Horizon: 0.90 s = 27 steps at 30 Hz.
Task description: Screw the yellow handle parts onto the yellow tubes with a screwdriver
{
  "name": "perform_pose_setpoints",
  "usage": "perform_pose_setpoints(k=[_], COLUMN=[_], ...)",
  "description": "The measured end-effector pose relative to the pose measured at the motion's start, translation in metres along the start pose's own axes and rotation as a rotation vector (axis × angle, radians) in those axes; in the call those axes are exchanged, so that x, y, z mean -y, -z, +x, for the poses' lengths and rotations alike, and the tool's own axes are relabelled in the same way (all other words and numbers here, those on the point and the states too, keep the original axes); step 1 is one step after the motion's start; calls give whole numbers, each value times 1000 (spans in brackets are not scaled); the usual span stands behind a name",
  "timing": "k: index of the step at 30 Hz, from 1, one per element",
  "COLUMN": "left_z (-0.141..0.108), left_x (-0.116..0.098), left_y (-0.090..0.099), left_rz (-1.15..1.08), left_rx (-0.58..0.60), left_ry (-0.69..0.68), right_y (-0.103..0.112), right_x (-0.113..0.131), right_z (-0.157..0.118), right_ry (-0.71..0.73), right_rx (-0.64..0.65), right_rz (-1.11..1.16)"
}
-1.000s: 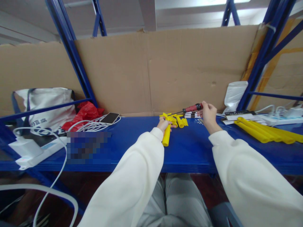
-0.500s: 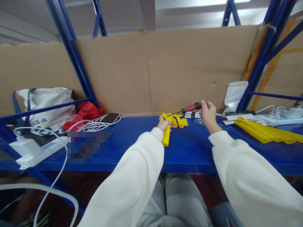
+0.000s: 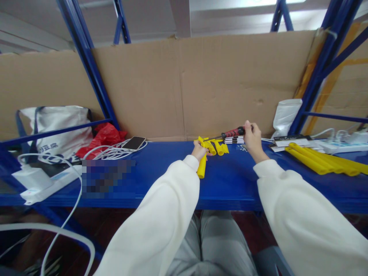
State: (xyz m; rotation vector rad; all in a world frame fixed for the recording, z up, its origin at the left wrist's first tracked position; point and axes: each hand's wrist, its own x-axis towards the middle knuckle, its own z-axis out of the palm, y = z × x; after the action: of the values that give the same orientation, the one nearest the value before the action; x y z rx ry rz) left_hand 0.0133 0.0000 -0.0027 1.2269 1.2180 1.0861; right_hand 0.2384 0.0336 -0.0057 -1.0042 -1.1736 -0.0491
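Brown cardboard (image 3: 138, 88) stands behind a blue metal shelf (image 3: 169, 184) bearing one black phone (image 3: 133, 143) and at least three long yellow tubes (image 3: 319, 159). Over its middle, the left hand (image 3: 198, 151) clamps its fingers on one yellow plastic tube (image 3: 202, 168); the right hand's (image 3: 253, 141) close round one red-and-black screwdriver (image 3: 233, 132).

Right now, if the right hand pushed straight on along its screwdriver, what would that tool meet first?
Probably the yellow piece in the left hand: the screwdriver in the right hand points towards its upper end, though depth and contact are unclear.
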Motion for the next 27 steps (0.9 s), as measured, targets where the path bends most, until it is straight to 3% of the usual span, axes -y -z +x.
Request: perform_pose_setpoints(k=[4,14,20,27], left_z=[1,-2,-1,3], left_x=[1,-1,0,1], left_y=[0,0,1,2], left_rz=[-2,-11,12,1], left_rx=[-9,-21,-24,-64], left_ry=[-1,-30,-57,-60], right_y=[-2,-1,-5,-7], right_x=[6,9,13,13], right_z=[-1,-3,-3,-7], right_ry=[-101,-173,-402,-301], right_rx=[-32,-20,20,54], right_rz=[27,153,328,330])
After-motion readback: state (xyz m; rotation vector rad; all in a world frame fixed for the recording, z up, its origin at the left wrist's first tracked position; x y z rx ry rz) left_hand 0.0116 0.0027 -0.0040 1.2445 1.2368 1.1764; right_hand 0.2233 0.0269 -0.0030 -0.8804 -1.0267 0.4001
